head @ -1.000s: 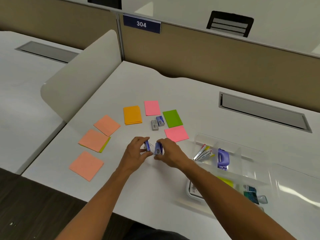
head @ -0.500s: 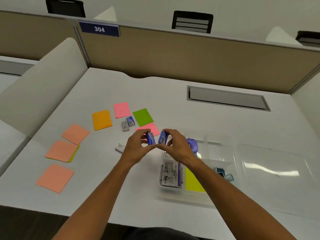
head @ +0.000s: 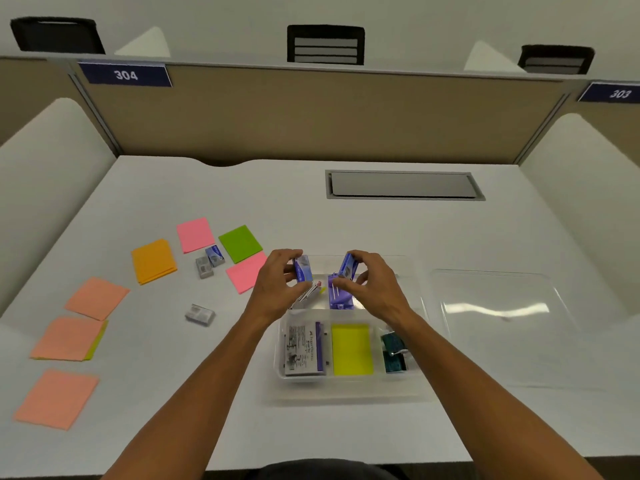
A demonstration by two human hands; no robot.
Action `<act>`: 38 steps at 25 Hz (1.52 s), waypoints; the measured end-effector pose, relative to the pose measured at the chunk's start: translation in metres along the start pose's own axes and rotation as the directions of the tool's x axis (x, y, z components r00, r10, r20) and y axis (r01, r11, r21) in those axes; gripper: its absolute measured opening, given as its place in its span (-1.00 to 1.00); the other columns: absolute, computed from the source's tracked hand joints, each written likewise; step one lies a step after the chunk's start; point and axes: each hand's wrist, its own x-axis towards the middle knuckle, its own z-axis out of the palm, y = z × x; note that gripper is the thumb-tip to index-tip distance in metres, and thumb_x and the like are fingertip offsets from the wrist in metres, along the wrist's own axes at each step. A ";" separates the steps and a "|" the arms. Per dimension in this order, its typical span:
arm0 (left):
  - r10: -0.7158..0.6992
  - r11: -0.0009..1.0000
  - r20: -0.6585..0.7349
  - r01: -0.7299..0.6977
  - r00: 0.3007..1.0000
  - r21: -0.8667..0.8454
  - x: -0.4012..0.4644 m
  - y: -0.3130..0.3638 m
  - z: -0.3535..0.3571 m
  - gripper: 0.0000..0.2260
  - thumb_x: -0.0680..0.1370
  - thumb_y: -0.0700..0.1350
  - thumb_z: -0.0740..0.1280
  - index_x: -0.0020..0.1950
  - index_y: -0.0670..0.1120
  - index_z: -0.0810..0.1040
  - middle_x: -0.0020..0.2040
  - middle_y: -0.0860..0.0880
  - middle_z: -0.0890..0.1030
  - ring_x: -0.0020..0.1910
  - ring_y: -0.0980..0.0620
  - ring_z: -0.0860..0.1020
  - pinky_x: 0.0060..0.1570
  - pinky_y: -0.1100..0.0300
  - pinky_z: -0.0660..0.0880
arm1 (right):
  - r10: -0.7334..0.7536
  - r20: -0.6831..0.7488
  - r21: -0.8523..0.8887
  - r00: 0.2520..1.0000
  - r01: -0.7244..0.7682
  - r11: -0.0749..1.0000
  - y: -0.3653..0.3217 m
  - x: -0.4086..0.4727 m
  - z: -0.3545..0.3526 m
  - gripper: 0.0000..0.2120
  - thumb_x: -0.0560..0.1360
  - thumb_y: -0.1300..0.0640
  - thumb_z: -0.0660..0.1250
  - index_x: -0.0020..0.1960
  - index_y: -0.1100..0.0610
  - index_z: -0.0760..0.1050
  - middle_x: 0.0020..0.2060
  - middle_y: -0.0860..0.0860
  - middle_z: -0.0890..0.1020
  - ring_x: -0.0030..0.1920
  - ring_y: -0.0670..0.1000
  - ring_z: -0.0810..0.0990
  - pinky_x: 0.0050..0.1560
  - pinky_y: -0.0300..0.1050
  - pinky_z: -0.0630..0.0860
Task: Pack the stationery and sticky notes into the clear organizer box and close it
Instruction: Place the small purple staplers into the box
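left hand (head: 277, 282): pinching blue staple box (head: 302, 269)
right hand (head: 372, 282): pinching second blue box (head: 348, 266)
organizer box (head: 349, 384): sitting below both grips

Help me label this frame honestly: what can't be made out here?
Head view only:
- Print on the blue boxes, left hand and right hand: too small, fingers cover it.
- Organizer box far compartments: hands hide contents.
- Teal items: blurred, right forearm overlaps.
- Clear lid: glare.

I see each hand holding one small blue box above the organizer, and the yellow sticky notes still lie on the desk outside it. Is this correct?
Not quite. The head view shows the yellow sticky notes already inside the organizer. The left hand and right hand do each hold a small blue box above it.
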 end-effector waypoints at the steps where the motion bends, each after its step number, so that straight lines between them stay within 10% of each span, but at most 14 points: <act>1: 0.009 1.000 0.003 -0.009 1.000 0.002 0.002 0.002 0.003 -0.45 0.36 -0.18 0.56 0.31 -0.10 0.47 0.20 -0.02 0.48 0.06 0.08 0.58 0.01 0.39 0.55 | 0.008 -0.017 0.005 1.000 -0.008 1.000 0.005 -0.001 -0.005 -0.38 0.40 -0.11 0.48 0.37 0.04 0.38 0.15 -0.02 0.49 -0.18 -0.09 0.55 -0.28 -0.44 0.49; 15: 0.033 0.995 0.072 -0.039 0.997 0.088 0.021 0.022 0.041 -0.57 0.46 0.04 0.45 0.29 0.00 0.47 0.19 0.08 0.55 0.08 0.11 0.49 -0.15 0.38 0.39 | 0.127 -0.131 0.031 0.983 -0.124 0.992 0.046 -0.005 -0.054 -0.37 0.41 -0.16 0.46 0.39 0.05 0.37 0.14 -0.03 0.49 -0.09 -0.07 0.53 -0.17 -0.39 0.47; 31: 0.037 0.981 0.201 -0.074 0.979 0.179 0.046 0.040 0.098 -0.47 0.44 0.04 0.48 0.37 0.00 0.42 0.26 0.02 0.54 0.10 0.10 0.41 0.11 0.14 0.46 | 0.157 -0.128 0.023 0.979 -0.156 0.988 0.073 0.008 -0.066 -0.39 0.41 -0.03 0.51 0.39 0.03 0.37 0.21 0.04 0.49 0.00 -0.04 0.51 -0.05 -0.25 0.52; 38: 0.005 0.974 0.257 -0.063 0.966 0.216 0.051 0.034 0.118 -0.40 0.39 0.03 0.53 0.38 0.01 0.41 0.26 0.03 0.55 0.21 0.00 0.40 0.18 0.08 0.44 | -0.009 0.042 -0.568 0.999 0.031 0.822 0.085 0.012 -0.065 -0.37 0.42 -0.26 0.39 0.40 -0.02 0.38 0.28 -0.01 0.53 0.30 0.09 0.37 0.22 0.02 0.32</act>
